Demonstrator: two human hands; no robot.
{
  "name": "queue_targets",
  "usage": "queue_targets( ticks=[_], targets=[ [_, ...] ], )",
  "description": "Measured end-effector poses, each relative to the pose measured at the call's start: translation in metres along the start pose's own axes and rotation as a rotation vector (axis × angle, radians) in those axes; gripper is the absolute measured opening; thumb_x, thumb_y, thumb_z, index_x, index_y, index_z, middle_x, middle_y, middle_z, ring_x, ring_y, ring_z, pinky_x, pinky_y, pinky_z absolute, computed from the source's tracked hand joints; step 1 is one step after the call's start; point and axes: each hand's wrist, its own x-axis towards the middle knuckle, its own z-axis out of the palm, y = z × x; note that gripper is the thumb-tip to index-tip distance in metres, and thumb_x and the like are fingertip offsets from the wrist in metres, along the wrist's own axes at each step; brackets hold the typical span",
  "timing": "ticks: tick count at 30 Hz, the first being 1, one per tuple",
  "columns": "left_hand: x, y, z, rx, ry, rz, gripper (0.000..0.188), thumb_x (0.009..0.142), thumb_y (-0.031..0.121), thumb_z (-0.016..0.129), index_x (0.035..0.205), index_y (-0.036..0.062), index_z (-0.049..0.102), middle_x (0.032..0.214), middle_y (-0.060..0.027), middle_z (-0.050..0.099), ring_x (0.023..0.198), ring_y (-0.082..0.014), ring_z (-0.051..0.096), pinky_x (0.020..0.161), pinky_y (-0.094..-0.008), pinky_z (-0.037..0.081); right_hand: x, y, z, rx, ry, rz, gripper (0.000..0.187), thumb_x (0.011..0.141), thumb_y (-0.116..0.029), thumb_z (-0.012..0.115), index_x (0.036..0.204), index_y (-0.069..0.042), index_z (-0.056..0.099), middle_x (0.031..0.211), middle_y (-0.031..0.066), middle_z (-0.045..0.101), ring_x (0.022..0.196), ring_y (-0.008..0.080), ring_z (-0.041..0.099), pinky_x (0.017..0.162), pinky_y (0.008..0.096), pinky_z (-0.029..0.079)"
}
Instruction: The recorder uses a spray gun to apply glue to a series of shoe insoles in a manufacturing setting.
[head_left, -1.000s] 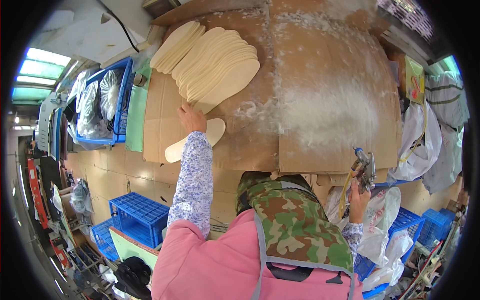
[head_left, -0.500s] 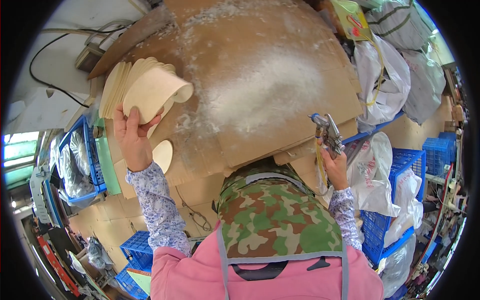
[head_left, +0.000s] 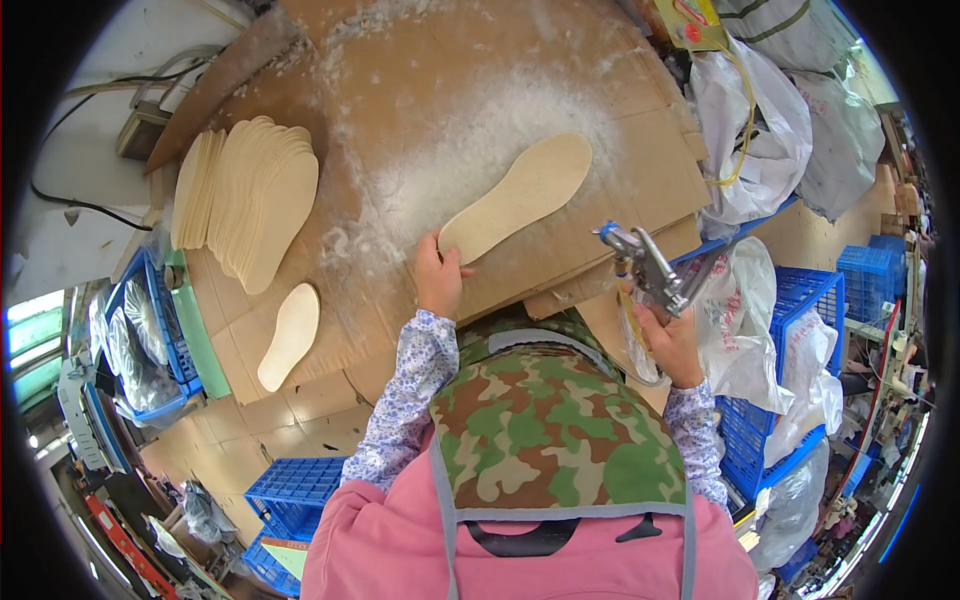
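My left hand (head_left: 440,278) grips one end of a cream insole (head_left: 520,197), thumb on top, over the white-dusted middle of the cardboard-covered table (head_left: 430,110). Whether the insole rests on the cardboard or hovers just above it, I cannot tell. In my right hand (head_left: 672,345) is a metal spray gun (head_left: 645,265) with a blue tip, its nozzle toward the table; a yellowish hose hangs from it. A fanned stack of insoles (head_left: 265,195) lies at the far left. Nearer to me, a single smaller insole (head_left: 290,338) lies by the table's left front edge.
A blue crate (head_left: 150,335) with plastic-wrapped contents stands left of the table. To the right are white plastic bags (head_left: 745,150) and another blue crate (head_left: 790,370). A yellow container (head_left: 690,22) sits at the far right. Black cable (head_left: 85,205) runs along the left wall.
My left hand has moved right from the stack, bringing one insole to the table's middle. The insole, curled before, now looks flat. The spray gun has shifted slightly left.
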Motion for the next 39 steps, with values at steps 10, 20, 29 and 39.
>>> queue_targets(
  ticks=[10, 20, 29, 39],
  targets=[
    [-0.011, -0.021, -0.024, -0.047, 0.177, -0.003, 0.046, 0.083, -0.006, 0.04, 0.128, -0.0023, 0.036, 0.106, -0.0142, 0.054, 0.087, -0.0167, 0.058, 0.071, -0.0273, 0.052, 0.02, -0.065, 0.084, -0.26, -0.372, -0.343, 0.04, 0.082, -0.002, 0.06, 0.12, 0.0, 0.049, 0.104, 0.0181, 0.058, 0.096, 0.0356, 0.058, 0.083, 0.0362, 0.046],
    [-0.013, -0.018, -0.033, -0.156, 0.15, -0.064, 0.047, 0.083, -0.005, 0.041, 0.129, -0.0016, 0.036, 0.107, -0.0155, 0.056, 0.085, -0.0162, 0.058, 0.07, -0.0262, 0.05, 0.032, -0.07, 0.103, -0.337, -0.424, -0.289, 0.028, 0.084, -0.006, 0.061, 0.111, -0.001, 0.053, 0.091, 0.0171, 0.06, 0.084, 0.0319, 0.061, 0.074, 0.0347, 0.048],
    [-0.011, -0.021, -0.028, -0.066, 0.138, -0.049, 0.045, 0.083, -0.004, 0.047, 0.128, -0.0005, 0.05, 0.106, -0.0106, 0.058, 0.083, -0.013, 0.058, 0.068, -0.0239, 0.05, 0.05, -0.06, 0.082, -0.34, -0.302, -0.259, 0.028, 0.085, -0.005, 0.06, 0.111, 0.0, 0.051, 0.087, 0.0172, 0.06, 0.078, 0.0314, 0.059, 0.071, 0.0343, 0.047],
    [-0.008, -0.024, -0.026, -0.09, 0.163, -0.03, 0.04, 0.083, -0.004, 0.05, 0.122, 0.004, 0.058, 0.102, -0.0047, 0.054, 0.081, -0.0102, 0.054, 0.063, -0.022, 0.048, 0.076, -0.051, 0.051, -0.347, -0.12, -0.3, 0.022, 0.087, -0.004, 0.058, 0.108, -0.001, 0.052, 0.081, 0.0186, 0.058, 0.073, 0.0355, 0.058, 0.066, 0.0354, 0.046]
  ],
)
